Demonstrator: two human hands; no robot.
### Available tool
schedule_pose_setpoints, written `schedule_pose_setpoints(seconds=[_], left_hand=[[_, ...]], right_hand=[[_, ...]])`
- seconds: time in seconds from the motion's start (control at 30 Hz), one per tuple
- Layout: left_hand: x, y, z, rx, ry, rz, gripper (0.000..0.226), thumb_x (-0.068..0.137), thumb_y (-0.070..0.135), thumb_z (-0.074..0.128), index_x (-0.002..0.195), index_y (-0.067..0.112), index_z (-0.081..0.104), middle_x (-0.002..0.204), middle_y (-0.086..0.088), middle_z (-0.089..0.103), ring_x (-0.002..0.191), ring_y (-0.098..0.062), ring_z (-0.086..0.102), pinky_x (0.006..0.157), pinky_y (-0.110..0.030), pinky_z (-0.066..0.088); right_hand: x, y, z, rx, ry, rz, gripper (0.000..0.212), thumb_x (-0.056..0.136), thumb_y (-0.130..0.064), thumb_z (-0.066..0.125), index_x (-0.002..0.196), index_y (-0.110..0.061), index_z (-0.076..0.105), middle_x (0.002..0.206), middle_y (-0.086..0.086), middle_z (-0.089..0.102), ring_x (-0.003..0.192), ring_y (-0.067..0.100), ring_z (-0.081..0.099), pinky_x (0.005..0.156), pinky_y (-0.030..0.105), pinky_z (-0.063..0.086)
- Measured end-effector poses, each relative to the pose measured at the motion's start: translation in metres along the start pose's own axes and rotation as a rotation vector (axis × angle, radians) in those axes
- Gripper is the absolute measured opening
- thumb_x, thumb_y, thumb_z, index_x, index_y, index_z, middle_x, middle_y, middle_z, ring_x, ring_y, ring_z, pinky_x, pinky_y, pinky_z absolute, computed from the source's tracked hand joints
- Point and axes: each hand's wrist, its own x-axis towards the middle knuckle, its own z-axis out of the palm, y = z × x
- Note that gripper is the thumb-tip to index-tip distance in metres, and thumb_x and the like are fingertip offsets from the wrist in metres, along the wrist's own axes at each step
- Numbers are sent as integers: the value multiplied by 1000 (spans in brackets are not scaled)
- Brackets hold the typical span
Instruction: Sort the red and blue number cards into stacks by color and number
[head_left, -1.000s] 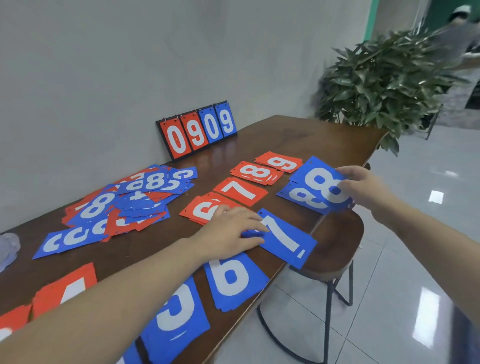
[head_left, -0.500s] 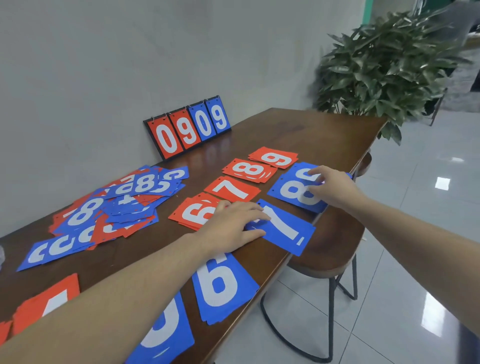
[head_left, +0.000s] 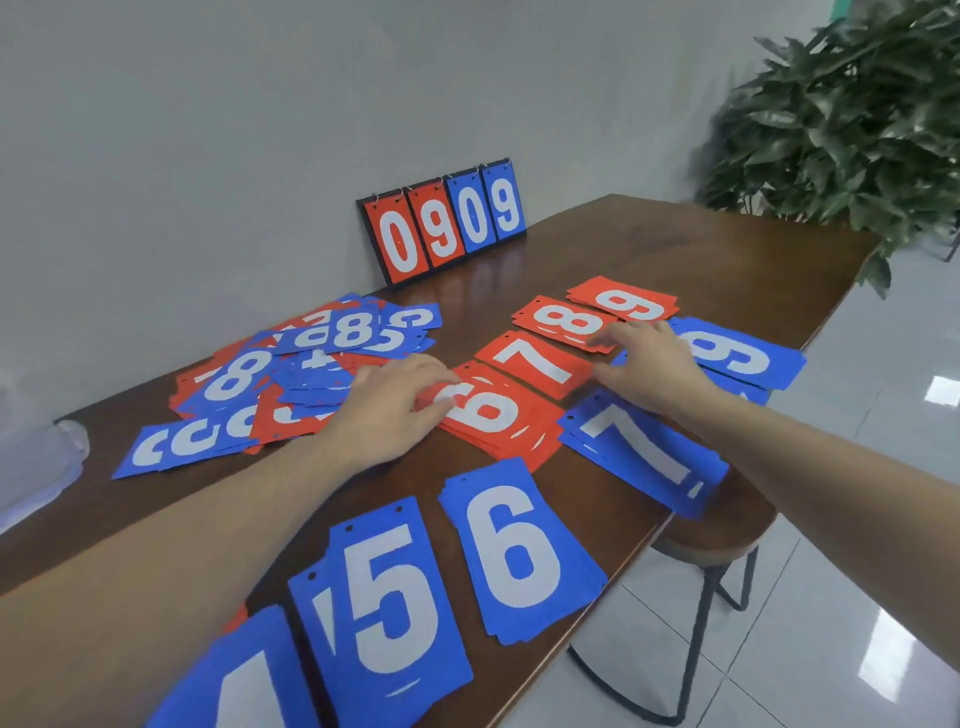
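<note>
Sorted stacks lie on the brown table (head_left: 675, 249). Along its near edge run blue 4 (head_left: 244, 686), blue 5 (head_left: 389, 603), blue 6 (head_left: 519, 551), blue 7 (head_left: 644, 452) and a blue stack (head_left: 737, 358) at the far right. Behind them lie red 6 (head_left: 498, 415), red 7 (head_left: 535, 364), red 8 (head_left: 561, 322) and red 9 (head_left: 623, 304). A mixed pile of red and blue cards (head_left: 291, 374) is at the left. My left hand (head_left: 384, 410) rests flat, fingers on the red 6 stack. My right hand (head_left: 649, 364) lies flat between red 7, red 8 and the blue stacks, holding nothing.
A flip scoreboard (head_left: 441, 223) reading 0909 leans against the wall at the back. A clear plastic bag (head_left: 36, 462) lies at the table's left. A round stool (head_left: 711, 540) stands under the right edge, and a potted plant (head_left: 852, 114) stands at the far right.
My right hand laid the blue 8 card on its stack and slid left toward the red stacks. My left hand moved off the blue 7 onto the red 6 stack.
</note>
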Motion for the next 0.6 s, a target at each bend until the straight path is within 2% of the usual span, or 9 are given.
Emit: schedule_pose_setpoints(seconds=[0.2, 0.37, 0.47, 0.5, 0.6], left_hand=[[-29, -77, -13, 2, 110, -206, 29, 98, 41, 58, 125, 33, 62, 135, 12, 56, 128, -13, 49, 106, -48, 33], [-56, -131, -18, -19, 188, -324, 32, 95, 35, 63, 126, 28, 62, 129, 10, 61, 125, -17, 54, 105, -49, 39], [-68, -157, -22, 16, 237, -382, 37, 95, 37, 62, 129, 25, 61, 134, 6, 61, 127, -20, 53, 104, -50, 41], [-71, -167, -23, 27, 265, -406, 37, 94, 37, 61, 129, 23, 61, 135, 4, 61, 129, -22, 53, 103, -50, 41], [-75, -193, -28, 23, 298, -504, 40, 95, 33, 62, 132, 18, 59, 138, -1, 59, 129, -27, 53, 104, -45, 39]], right_hand=[[25, -77, 38, 156, -63, -187, 27, 91, -25, 64, 117, -24, 69, 118, -1, 67, 113, 21, 57, 94, 35, 47], [45, -134, 72, 214, -151, -287, 25, 90, -20, 61, 112, -25, 69, 109, -3, 67, 101, 18, 62, 91, 35, 50], [58, -163, 87, 244, -185, -318, 24, 91, -20, 58, 113, -26, 67, 111, -5, 65, 94, 17, 64, 82, 33, 53], [62, -172, 93, 248, -196, -331, 24, 92, -21, 57, 113, -27, 67, 112, -6, 64, 94, 15, 63, 80, 31, 53], [76, -194, 109, 241, -202, -369, 27, 93, -21, 58, 120, -25, 64, 115, -6, 62, 106, 14, 58, 90, 29, 48]])
